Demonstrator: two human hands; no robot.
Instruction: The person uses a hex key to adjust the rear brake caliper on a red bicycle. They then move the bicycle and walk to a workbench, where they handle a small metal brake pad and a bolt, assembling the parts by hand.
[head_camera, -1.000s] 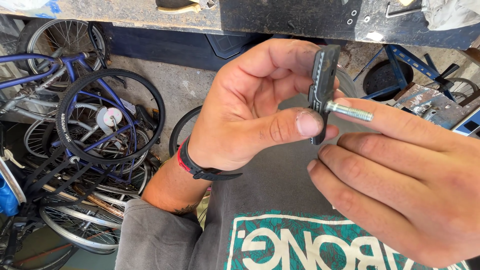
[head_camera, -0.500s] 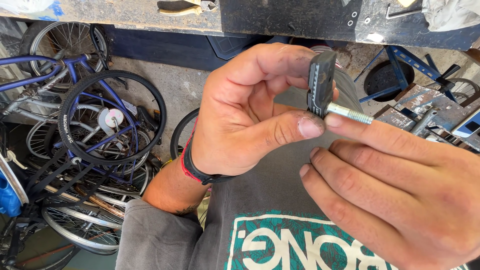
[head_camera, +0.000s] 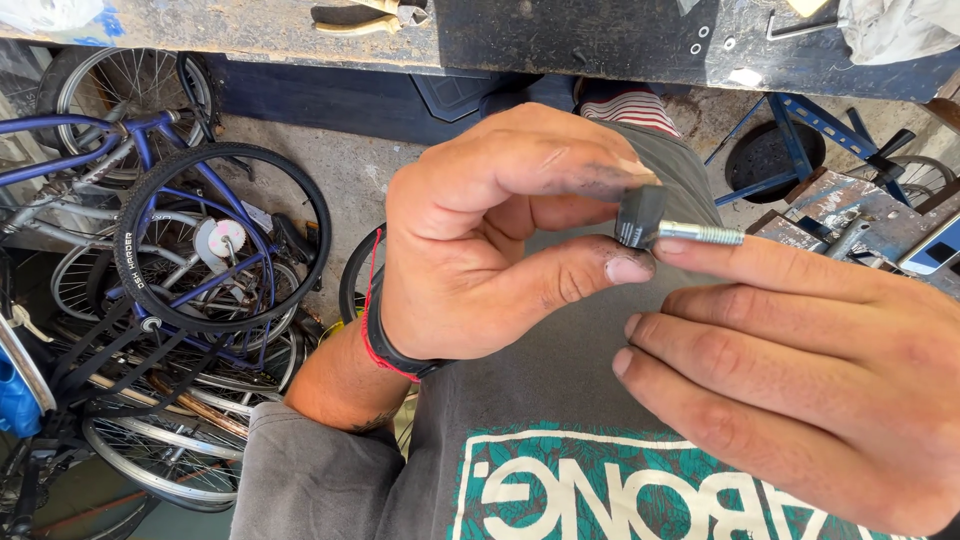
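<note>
Brake pad (head_camera: 638, 216) with threaded bolt (head_camera: 700, 235), pinched between left hand (head_camera: 490, 235) thumb and fingers, right hand (head_camera: 800, 370) loosely open, forefinger touching bolt, bicycle wheels (head_camera: 215, 245) far left.

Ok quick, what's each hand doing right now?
Left hand: closed, pinching a black brake pad between thumb and fingers.
Right hand: fingers extended, index finger against the pad's threaded bolt.

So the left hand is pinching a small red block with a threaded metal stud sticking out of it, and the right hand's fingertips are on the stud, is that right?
Not quite: the block is black, not red, as the head view shows. The rest holds: the left hand pinches it between thumb and fingers, and the threaded metal stud sticks out toward the right hand, whose fingertips touch it.
</note>
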